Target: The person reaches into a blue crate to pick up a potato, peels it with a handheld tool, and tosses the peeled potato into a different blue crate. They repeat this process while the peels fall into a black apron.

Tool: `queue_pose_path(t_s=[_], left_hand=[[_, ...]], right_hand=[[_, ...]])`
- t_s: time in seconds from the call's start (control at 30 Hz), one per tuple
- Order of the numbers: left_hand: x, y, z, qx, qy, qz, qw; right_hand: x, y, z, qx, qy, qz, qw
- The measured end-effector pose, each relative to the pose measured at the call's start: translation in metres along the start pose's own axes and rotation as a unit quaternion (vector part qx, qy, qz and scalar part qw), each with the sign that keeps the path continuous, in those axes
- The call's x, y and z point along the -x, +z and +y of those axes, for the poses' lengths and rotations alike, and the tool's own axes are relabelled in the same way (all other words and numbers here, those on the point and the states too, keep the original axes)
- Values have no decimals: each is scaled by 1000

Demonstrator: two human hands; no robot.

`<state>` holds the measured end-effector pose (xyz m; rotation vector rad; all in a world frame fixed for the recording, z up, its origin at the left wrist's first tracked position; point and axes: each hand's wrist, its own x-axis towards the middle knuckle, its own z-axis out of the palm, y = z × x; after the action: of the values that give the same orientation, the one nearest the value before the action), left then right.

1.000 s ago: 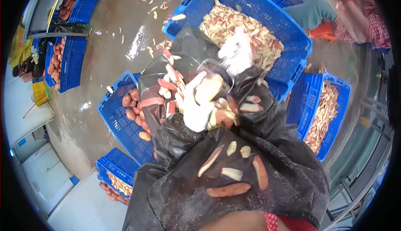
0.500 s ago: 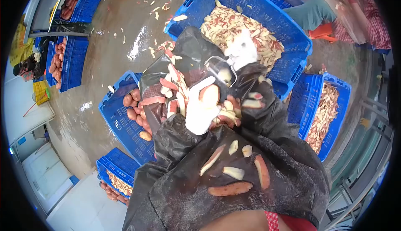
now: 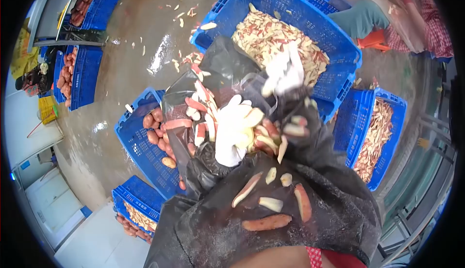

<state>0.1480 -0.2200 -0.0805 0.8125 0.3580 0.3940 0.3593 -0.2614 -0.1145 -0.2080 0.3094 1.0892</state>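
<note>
My left hand (image 3: 231,135), in a white glove, is wrapped round a partly peeled potato (image 3: 254,118) above my lap. My right hand (image 3: 286,69), also gloved in white, is blurred and closed on a peeler (image 3: 259,85) with a looped frame, just beyond the potato. Red-skinned peelings (image 3: 206,101) lie beside my left hand on the dark plastic apron (image 3: 208,210). More strips (image 3: 267,222) rest lower on the apron. A thin pale strip (image 3: 282,149) is just right of my left hand.
A large blue crate (image 3: 339,64) holds peelings ahead. Another blue crate (image 3: 140,147) on the left holds red potatoes. A crate of peelings (image 3: 387,142) stands at right. A co-worker's sleeve (image 3: 436,30) shows top right. Scraps lie on the wet floor (image 3: 131,69).
My left hand has turned, and less of the potato's cut face shows. My right hand and the peeler have shifted slightly and blurred. A pale strip now shows beside the left hand.
</note>
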Motion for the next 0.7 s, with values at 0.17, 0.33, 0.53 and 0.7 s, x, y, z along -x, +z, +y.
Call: queue_pose_path(t_s=[0.17, 0.33, 0.53, 0.7], left_hand=[[6, 5, 4, -169, 99, 23, 980], [28, 5, 11, 108, -109, 127, 980], [28, 20, 24, -237, -133, 0, 962], [26, 11, 6, -234, -60, 2, 970]], right_hand=[[-12, -13, -1, 93, -82, 56, 991], [38, 41, 42, 22, -22, -56, 998], [36, 36, 49, 124, 24, -67, 990], [14, 6, -8, 136, -83, 74, 984]])
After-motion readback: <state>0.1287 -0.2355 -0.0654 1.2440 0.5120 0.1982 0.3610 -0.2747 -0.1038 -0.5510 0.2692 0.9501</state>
